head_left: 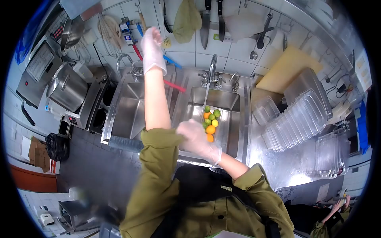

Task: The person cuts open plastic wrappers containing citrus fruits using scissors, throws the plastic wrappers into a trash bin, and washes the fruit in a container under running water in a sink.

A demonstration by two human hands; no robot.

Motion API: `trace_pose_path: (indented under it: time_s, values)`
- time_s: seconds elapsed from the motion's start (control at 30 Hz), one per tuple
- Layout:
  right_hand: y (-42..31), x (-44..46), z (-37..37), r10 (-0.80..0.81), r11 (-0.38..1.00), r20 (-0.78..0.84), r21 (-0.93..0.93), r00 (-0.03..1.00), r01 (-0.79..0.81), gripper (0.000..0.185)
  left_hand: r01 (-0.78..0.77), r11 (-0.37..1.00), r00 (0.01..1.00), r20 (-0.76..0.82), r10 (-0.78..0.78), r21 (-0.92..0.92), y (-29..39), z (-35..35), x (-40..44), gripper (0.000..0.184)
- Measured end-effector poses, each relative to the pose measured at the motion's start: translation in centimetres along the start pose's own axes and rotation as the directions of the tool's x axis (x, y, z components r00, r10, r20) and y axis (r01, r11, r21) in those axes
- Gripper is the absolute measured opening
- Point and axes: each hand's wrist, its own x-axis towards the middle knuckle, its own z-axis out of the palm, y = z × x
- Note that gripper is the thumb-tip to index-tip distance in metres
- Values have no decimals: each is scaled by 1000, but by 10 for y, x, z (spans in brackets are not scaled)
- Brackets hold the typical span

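My left hand (152, 43), in a clear plastic glove, is raised over the back of the left sink with its fingers curled and nothing visible in them. The bare forearm reaches out from a rolled olive sleeve (159, 141). My right hand (196, 139), gloved too, grips the cuff of that left sleeve near the elbow. Just beyond my right hand, limes (211, 116), oranges (210, 129) and a yellow lemon (214, 123) lie in the right sink (234, 131). A thin stream of water runs from the faucet (213, 63) onto them.
To the left is a second sink (127, 115), with a steel pot (67, 87) farther left. Clear plastic containers (291, 121) and a yellow cutting board (291, 71) stand right. Knives (205, 29) hang on the tiled wall. Another person's hands (339, 204) show at lower right.
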Motion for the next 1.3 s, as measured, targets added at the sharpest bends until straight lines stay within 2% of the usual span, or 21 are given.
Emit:
trace_pose_path:
  time_s: [0.03,0.1,0.17,0.23,0.3,0.37,0.4,0.53,0.7,0.77,0.87,0.97,1.03,1.07,1.1,1.13,1.17,1.2,1.23,1.27,1.3]
  values:
    - [1,0,5,302,934,-123,236,945,-267,19,-22,998,999,-25,20,-50,7,1,2,14]
    - [0,-1,24,820,473,-127,700,558,-535,16,-150,971,985,-117,129,-186,32,3,-12,8]
    - [-12,-8,38,892,359,-61,694,447,-624,15,-339,927,939,-123,321,-164,66,11,-27,8]
    - [-18,-26,41,836,70,191,893,515,-444,11,-485,860,874,-53,483,-157,108,26,-63,15]
    - [-13,-36,32,705,184,235,851,669,-492,23,-700,708,711,8,704,-93,143,24,-85,13]
    - [-11,-42,21,594,113,395,821,700,-559,40,-701,632,675,-22,737,-331,176,-1,-75,8]
    - [-5,-45,20,552,218,350,815,757,-536,41,-721,580,645,-61,762,-379,184,-5,-79,6]
    - [26,-36,18,368,590,321,645,872,-486,39,-625,552,738,-185,650,-552,188,-7,-94,3]
    - [-16,-20,11,731,91,364,786,577,-612,23,-440,582,810,-23,587,-684,202,-14,-92,11]
    - [-38,-24,18,755,14,376,810,537,-587,21,-744,529,511,161,844,-409,196,-22,-113,14]
    - [-67,-29,7,569,94,548,697,613,-711,20,-884,405,378,154,913,-232,191,3,-146,13]
    - [-69,-15,-28,229,504,831,345,507,-792,23,-942,333,315,228,921,-47,164,42,-168,14]
    - [-37,-18,-30,263,746,870,91,417,-660,27,-930,329,369,390,844,166,128,61,-177,15]
    - [5,-51,-10,242,823,789,143,566,-550,26,-894,331,444,503,742,301,100,63,-180,15]
    - [38,-43,-14,429,870,745,-189,510,-456,24,-850,343,526,596,607,400,72,63,-186,16]
    - [61,-31,-20,572,819,683,-443,453,-366,25,-507,774,790,563,241,379,33,54,-195,15]
    - [108,-40,-23,467,853,696,-518,545,-69,22,-511,730,710,702,59,455,-1,33,-201,11]
    - [180,-76,-8,481,801,502,-584,719,-128,17,-632,658,558,829,20,409,-30,22,-216,10]
    - [198,-85,-11,570,626,405,-777,715,-59,18,-604,493,570,772,-281,626,-48,12,-240,16]
    - [212,-90,-17,649,406,301,-914,698,16,19,-777,379,334,839,-429,503,-51,17,-255,25]
    - [183,-77,-27,822,25,197,-950,535,311,24,-783,468,176,868,-464,409,-62,12,-267,33]
